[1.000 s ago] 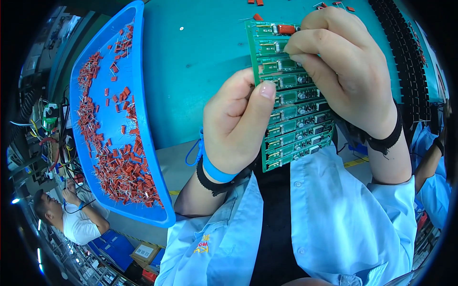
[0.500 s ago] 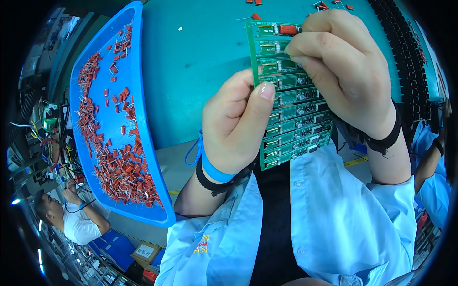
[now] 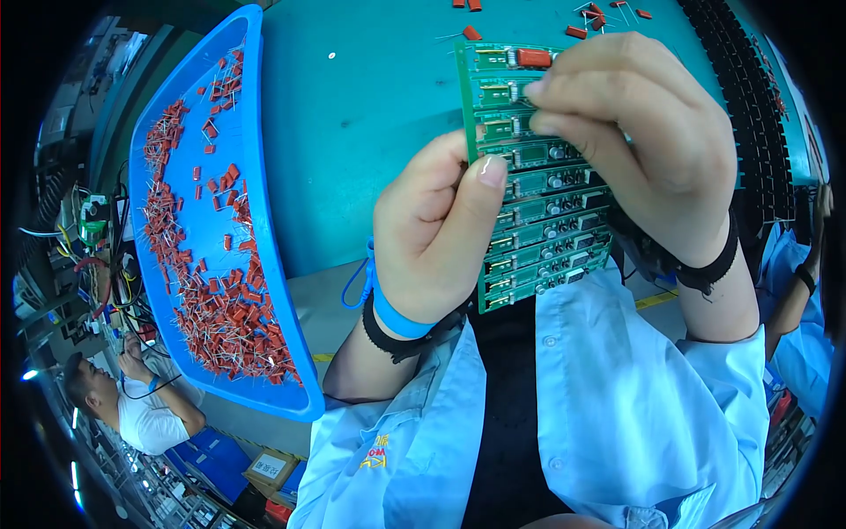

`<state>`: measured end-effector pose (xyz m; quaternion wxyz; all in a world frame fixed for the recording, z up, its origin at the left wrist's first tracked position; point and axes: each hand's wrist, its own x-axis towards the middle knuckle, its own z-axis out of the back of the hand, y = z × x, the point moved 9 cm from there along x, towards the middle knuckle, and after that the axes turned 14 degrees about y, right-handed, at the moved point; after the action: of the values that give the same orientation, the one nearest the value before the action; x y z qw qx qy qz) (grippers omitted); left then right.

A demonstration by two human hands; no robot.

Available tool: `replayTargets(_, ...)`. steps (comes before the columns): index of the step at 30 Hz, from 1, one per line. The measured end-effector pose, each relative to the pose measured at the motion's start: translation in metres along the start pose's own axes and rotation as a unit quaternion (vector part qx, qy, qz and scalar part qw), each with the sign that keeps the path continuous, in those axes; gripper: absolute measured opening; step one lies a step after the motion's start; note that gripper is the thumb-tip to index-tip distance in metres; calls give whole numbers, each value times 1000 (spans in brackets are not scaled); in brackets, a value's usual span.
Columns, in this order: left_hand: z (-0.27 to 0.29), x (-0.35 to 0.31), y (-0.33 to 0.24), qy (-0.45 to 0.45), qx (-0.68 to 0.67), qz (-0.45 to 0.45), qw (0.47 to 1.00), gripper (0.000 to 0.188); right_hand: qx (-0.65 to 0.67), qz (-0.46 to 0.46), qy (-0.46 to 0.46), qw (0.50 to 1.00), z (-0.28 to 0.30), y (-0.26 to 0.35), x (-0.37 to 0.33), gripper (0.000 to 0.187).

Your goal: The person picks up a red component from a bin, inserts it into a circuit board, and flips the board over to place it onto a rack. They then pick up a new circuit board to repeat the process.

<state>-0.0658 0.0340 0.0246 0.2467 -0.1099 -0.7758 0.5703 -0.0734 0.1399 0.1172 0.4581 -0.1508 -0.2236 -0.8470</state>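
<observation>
A green circuit board panel (image 3: 529, 185) made of several strips is held up in front of me. My left hand (image 3: 441, 229) grips its left edge, thumb on the front face and fingers behind. A red capacitor (image 3: 533, 58) sits in the top strip. Over the second and third strips is my right hand (image 3: 639, 132), its fingers curled, with index fingertip and thumb tip at the board. Whatever lies between those fingers is hidden. To the left stands a blue tray (image 3: 295, 353) with many loose red capacitors (image 3: 233, 326) with wire leads.
Loose red capacitors (image 3: 595, 18) lie at the far side of the green table (image 3: 352, 159). Black segmented strips (image 3: 736, 97) run along the right. A blue wrist strap cord (image 3: 357, 286) hangs by my left wrist. Other people (image 3: 150, 410) are at lower left and far right.
My right hand has shifted slightly down and right, its thumb and index fingertip now further apart. More loose capacitors show beyond it. My left hand keeps its hold.
</observation>
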Motion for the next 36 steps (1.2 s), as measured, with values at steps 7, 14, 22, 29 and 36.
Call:
replayTargets(7, 0, -1, -1, -2, -14, -10, 1000, 25, -2, -31, 9, 999, 4, 0, -4, 30)
replayTargets(14, 0, 0, 1, -5, -52, -20, 998, 25, -24, -79, 37, 996, 8, 2, -9, 32)
replayTargets(22, 2, 0, 0, -12, -62, -3, 998, 24, -3, -125, 14, 992, 22, -17, -24, 25)
replayTargets(29, 4, 0, 6, -20, -96, 26, 995, 22, -61, -284, 43, 956, 25, -82, -40, 23)
replayTargets(36, 1, -1, 0, -27, -90, 7, 996, 22, -69, -279, 79, 955, 10, -94, -12, 23)
